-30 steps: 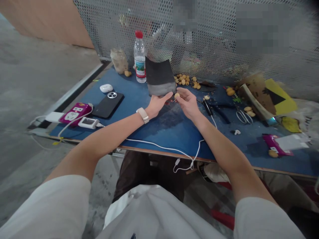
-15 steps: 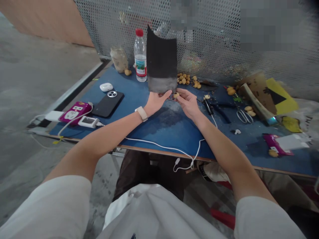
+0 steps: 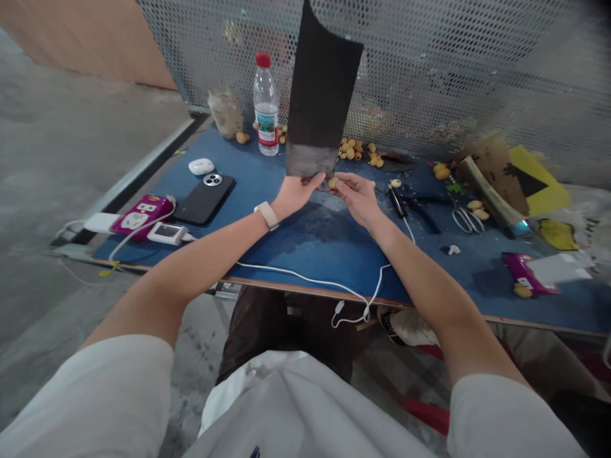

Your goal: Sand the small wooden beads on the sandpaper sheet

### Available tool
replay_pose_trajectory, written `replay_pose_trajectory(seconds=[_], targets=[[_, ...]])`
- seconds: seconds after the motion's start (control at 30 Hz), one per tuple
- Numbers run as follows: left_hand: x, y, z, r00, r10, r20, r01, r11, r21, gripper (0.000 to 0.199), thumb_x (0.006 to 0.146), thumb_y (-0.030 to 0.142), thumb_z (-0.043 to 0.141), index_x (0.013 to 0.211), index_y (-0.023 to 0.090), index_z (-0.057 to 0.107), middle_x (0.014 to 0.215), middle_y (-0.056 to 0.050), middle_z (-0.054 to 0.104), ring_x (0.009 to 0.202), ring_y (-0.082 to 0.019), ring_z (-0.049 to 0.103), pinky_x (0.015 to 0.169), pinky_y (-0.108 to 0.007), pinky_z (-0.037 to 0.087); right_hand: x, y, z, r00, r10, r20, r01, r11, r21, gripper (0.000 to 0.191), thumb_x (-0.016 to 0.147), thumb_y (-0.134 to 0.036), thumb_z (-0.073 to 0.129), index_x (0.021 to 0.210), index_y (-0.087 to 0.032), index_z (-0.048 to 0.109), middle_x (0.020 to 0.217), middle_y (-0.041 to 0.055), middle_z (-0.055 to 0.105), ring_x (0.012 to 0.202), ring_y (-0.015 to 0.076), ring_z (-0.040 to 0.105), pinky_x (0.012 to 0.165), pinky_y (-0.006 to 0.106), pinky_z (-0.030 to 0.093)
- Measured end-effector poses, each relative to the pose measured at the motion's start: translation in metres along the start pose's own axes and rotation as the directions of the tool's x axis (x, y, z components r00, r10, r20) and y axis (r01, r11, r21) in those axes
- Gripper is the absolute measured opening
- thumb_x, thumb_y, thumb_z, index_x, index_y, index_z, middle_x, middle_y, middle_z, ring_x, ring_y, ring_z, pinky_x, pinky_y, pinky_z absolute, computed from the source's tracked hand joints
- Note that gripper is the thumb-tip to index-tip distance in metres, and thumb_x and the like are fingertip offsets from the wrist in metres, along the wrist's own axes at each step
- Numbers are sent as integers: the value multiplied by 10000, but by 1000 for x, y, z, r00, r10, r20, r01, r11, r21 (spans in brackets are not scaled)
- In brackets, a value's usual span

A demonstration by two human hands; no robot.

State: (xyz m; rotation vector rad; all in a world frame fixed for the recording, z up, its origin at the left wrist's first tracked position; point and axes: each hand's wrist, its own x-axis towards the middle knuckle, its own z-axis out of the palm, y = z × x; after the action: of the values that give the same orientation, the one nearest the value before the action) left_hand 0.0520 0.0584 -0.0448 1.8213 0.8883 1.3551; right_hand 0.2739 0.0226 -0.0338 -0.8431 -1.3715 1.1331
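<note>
My left hand [image 3: 296, 194] pinches the lower edge of a black, curved sheet that looks like sandpaper [image 3: 322, 89], with a worn grey band near the bottom. The sheet stands up from the fingers and leans right. Close beside it, my right hand [image 3: 358, 196] is closed on a small tan gourd piece [image 3: 333, 182] between thumb and fingertips. The piece is right by the sheet's lower edge; whether they touch I cannot tell. A dark dusty patch [image 3: 324, 219] marks the blue table [image 3: 281, 245] below.
Left are a phone [image 3: 205, 200], a white earbud case [image 3: 201, 166] and a purple power strip [image 3: 143, 216]. A water bottle [image 3: 266, 111] and several gourd pieces [image 3: 352, 149] line the back. Rightward lie a black pen-shaped tool [image 3: 396, 202], pliers [image 3: 422, 213] and scissors [image 3: 468, 221].
The black sheet has risen and tilted to the right, its top now nearer the mesh's upper part. Both hands stay close together, with the gourd piece shifted slightly left.
</note>
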Motion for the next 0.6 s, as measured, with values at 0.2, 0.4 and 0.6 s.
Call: replay_pose_trajectory(seconds=[0.2, 0.4, 0.6], targets=[[0, 0, 0, 999, -7, 45, 9, 999, -45, 536, 1178, 774, 739, 1115, 246, 673, 1039, -107, 852, 956, -248, 859, 907, -392, 734, 1, 0, 1, 1000, 7, -14, -7, 1000, 30, 757, 653, -836, 1149, 1132, -301, 910, 1064, 34, 912, 1087, 266, 877, 1103, 463, 719], [-3, 2, -1, 997, 59, 57, -58, 998, -11, 661, 1161, 899, 671, 1027, 252, 689, 904, -87, 805, 871, -254, 845, 860, -406, 737, 2, -1, 1, 1000, 26, -17, -24, 996, 88, 751, 642, -825, 1161, 1119, -311, 892, 1043, 10, 905, 1038, 242, 865, 1071, 438, 736], [-4, 3, -3, 997, 67, 29, -69, 994, 83, 683, 1182, 901, 618, 985, 252, 697, 876, -96, 809, 852, -269, 840, 901, -439, 753, 3, 0, 0, 1000, 17, -6, -17, 997, 74, 710, 724, -838, 1125, 1122, -314, 859, 1036, 14, 894, 981, 232, 864, 1048, 433, 739]])
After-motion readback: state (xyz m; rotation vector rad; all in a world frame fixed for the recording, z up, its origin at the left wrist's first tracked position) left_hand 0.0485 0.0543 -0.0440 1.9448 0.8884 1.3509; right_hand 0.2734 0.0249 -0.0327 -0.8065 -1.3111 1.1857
